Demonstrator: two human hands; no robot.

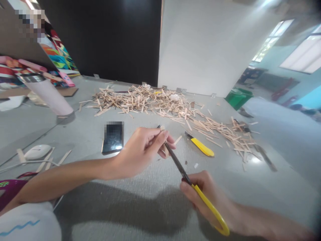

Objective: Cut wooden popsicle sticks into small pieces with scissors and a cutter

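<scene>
My left hand (140, 150) reaches in over the grey table with its fingertips pinched on a small wooden strip (166, 151), mostly covered by the fingers. Yellow-handled scissors (177, 163) lie in the grip of my right hand (217, 192), lower and to the right. Their dark blades slant up to my left fingertips and touch or pass beside the strip; exactly how they meet it is hidden. To the right of the fingertips rests a yellow utility knife (202, 146). Behind the hands spreads a heap of thin wooden strips (140, 100).
A phone (112, 139) lies left of my hands. Farther left stand a pale tumbler (51, 95) and a white computer mouse (37, 151) among loose strips and a cable. Black and white panels (195, 47) rise behind the heap. A green bin (238, 98) is beyond the table.
</scene>
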